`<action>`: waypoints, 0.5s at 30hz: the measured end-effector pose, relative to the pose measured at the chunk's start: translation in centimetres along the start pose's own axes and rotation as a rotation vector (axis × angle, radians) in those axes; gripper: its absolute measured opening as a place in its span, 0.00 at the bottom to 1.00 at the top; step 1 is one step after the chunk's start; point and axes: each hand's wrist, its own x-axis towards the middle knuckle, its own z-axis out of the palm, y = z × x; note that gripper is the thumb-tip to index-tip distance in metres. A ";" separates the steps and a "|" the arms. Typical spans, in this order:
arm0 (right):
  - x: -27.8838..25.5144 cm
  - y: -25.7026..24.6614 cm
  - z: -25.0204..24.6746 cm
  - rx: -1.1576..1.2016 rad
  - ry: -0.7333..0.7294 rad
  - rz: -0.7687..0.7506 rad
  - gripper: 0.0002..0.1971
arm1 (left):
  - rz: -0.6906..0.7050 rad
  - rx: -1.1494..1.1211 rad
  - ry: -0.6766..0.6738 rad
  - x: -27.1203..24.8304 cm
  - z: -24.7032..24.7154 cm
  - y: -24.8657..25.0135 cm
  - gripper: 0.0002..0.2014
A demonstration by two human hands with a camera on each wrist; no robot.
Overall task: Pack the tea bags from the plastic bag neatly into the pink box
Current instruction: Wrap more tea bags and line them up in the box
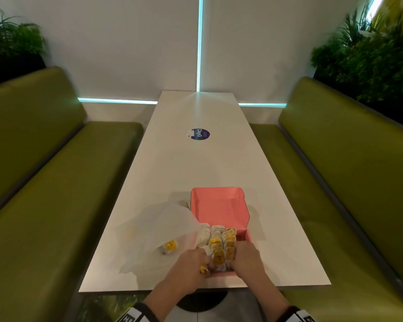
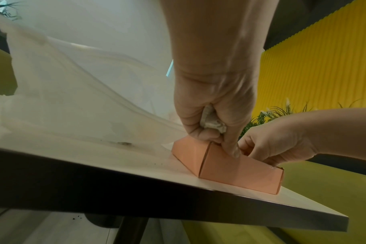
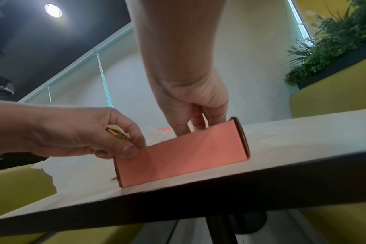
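Note:
The pink box (image 1: 220,206) stands open near the table's front edge, lid tilted back. Rows of tea bags (image 1: 220,244) with yellow tags fill its near half. My left hand (image 1: 205,263) is at the box's front left corner and grips a few tea bags (image 2: 211,123) in its curled fingers, thumb against the front wall (image 2: 230,168). My right hand (image 1: 236,252) reaches into the box from the front right, its fingers (image 3: 195,120) pointing straight down among the tea bags, tips hidden behind the wall. The clear plastic bag (image 1: 158,228) lies left of the box with a tea bag (image 1: 170,246) inside.
The long white table (image 1: 196,163) carries a round dark sticker (image 1: 199,134) further back. Green bench seats (image 1: 56,194) run along both sides, with plants behind them. The box sits close to the table's near edge (image 3: 198,194).

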 end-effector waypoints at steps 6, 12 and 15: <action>-0.8 -0.1 -1.6 0.050 0.002 -0.073 0.09 | -0.041 -0.155 0.062 -0.1 -0.6 0.1 0.12; -1.8 -1.1 -4.9 0.311 -0.022 -0.259 0.05 | -0.101 -0.532 0.214 -0.5 -2.8 1.0 0.30; -2.9 -2.5 -6.2 0.617 -0.146 -0.282 0.04 | -0.102 -0.570 0.229 -0.4 -3.3 1.6 0.35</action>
